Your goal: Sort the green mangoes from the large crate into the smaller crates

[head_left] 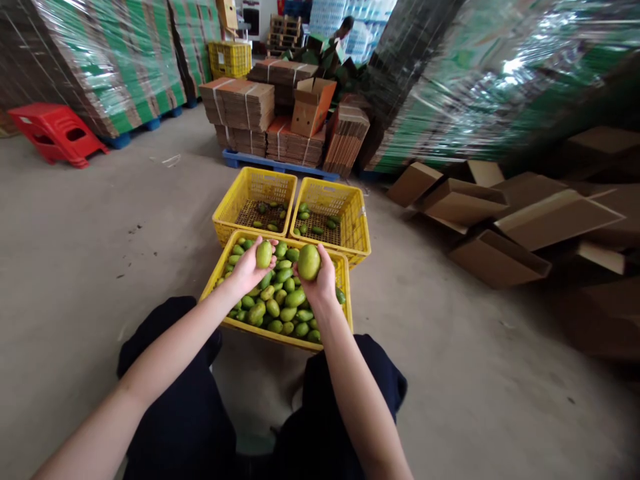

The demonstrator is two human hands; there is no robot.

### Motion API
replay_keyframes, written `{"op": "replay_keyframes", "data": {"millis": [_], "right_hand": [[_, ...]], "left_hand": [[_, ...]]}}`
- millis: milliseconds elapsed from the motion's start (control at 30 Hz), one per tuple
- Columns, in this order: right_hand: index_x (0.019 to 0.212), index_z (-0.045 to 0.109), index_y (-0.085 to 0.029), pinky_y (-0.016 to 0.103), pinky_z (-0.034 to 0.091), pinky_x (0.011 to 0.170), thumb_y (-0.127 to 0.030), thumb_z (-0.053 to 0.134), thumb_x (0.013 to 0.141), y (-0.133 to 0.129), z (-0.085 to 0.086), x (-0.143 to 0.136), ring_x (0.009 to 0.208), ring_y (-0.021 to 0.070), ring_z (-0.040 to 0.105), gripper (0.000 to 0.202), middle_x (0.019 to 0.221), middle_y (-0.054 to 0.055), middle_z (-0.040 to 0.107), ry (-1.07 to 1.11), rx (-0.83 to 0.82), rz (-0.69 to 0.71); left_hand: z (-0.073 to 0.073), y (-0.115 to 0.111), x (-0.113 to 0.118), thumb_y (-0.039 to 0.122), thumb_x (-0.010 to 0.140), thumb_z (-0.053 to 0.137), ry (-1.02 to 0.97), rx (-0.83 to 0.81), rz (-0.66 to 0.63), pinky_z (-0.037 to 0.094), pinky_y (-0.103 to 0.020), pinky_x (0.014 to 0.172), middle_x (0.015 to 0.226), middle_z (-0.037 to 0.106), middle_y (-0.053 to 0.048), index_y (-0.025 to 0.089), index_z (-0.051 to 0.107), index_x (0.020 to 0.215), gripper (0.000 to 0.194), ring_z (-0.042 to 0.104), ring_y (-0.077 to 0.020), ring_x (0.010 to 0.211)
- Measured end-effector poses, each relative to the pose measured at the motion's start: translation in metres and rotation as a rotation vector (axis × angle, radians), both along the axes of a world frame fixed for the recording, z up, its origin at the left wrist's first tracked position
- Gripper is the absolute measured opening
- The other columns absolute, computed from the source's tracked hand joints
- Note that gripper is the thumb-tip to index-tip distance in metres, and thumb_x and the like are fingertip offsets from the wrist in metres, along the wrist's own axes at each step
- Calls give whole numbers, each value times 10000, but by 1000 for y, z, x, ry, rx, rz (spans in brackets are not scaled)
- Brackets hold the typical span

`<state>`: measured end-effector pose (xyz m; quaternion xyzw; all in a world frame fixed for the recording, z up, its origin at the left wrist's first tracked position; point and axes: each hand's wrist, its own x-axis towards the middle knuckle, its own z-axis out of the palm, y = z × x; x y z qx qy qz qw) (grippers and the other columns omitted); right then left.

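There's a blue pallet (280,165) over there, stacked with strapped cardboard bundles (243,105). Left of that pallet is a red stool (56,121); right of it, open cartons (505,257) lie heaped; behind it, a person (345,27).

I cannot read any word or number from here. Near eleven o'clock, the far yellow crate (237,61) bears a whitish label, too small to read. At twelve o'clock, the two front crates (361,233) carry only faint marks near their rims. Toward two o'clock, the wrapped stack (480,87) has pale print, blurred under shiny film.
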<state>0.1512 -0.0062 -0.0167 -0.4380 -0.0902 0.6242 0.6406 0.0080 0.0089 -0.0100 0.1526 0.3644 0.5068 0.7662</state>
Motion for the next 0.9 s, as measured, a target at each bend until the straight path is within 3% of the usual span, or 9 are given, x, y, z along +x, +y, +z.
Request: {"op": "replay_keyframes", "data": {"millis": [67, 200, 300, 400, 500, 633, 767, 900], "right_hand": [[726, 586, -217, 246, 493, 429, -429, 604, 852, 1, -2, 1, 496, 133, 567, 248, 610, -16, 628, -6, -31, 9], [790, 625, -198, 251, 496, 412, -486, 588, 865, 2, -6, 6, 494, 148, 604, 300, 656, 23, 685, -34, -70, 163], [781, 619, -200, 226, 457, 375, -513, 618, 846, 0, -5, 7, 485, 139, 595, 320, 651, 20, 687, 3, -40, 234], [730, 602, -205, 190, 393, 343, -404, 699, 783, -4, 2, 7, 494, 129, 581, 227, 603, -6, 650, 49, -18, 240], [715, 608, -200, 188, 379, 341, -311, 735, 716, -7, 7, 6, 486, 125, 564, 169, 597, -7, 641, 49, 28, 257], [733, 636, -172, 222, 432, 372, -436, 629, 816, -6, 5, 6, 472, 141, 568, 276, 595, 43, 653, 110, 33, 300], [742, 625, -175, 242, 470, 411, -385, 593, 870, -2, -2, 7, 473, 151, 589, 248, 586, 34, 657, 132, -20, 243], [781, 636, -170, 246, 462, 398, -343, 559, 898, -1, -2, 7, 462, 146, 578, 223, 632, 40, 694, 112, -45, 246]], "left_hand": [[-2, 1, -1, 372, 954, 572, 3, -43, -18, 450, -165, 467, 642, 562, 17, 166, 634, 802, 264, 496, -64, 491], [-1, -1, 0, 408, 959, 558, 1, -169, 20, 437, -148, 441, 613, 527, 26, 166, 582, 769, 308, 497, -56, 472], [4, -7, 2, 298, 927, 621, -9, -160, 63, 367, -116, 388, 630, 523, 40, 175, 525, 752, 234, 450, -27, 436], [8, -11, 2, 156, 876, 660, -25, -121, 22, 323, -92, 362, 673, 548, 35, 164, 529, 783, 161, 425, -3, 420], [8, -12, 1, 205, 931, 574, -70, -204, -29, 394, -105, 383, 622, 539, 13, 149, 542, 764, 179, 475, -31, 437], [3, -11, 3, 237, 1007, 417, -104, -274, -51, 424, -130, 381, 560, 540, -1, 133, 577, 773, 302, 490, -56, 408], [0, -11, 5, 284, 1034, 383, -88, -195, -79, 488, -144, 436, 674, 650, -34, 113, 630, 907, 326, 569, -70, 463], [6, -11, 0, 317, 1030, 332, -97, -161, -78, 482, -167, 434, 684, 641, -53, 83, 652, 975, 400, 562, -89, 471]]}}
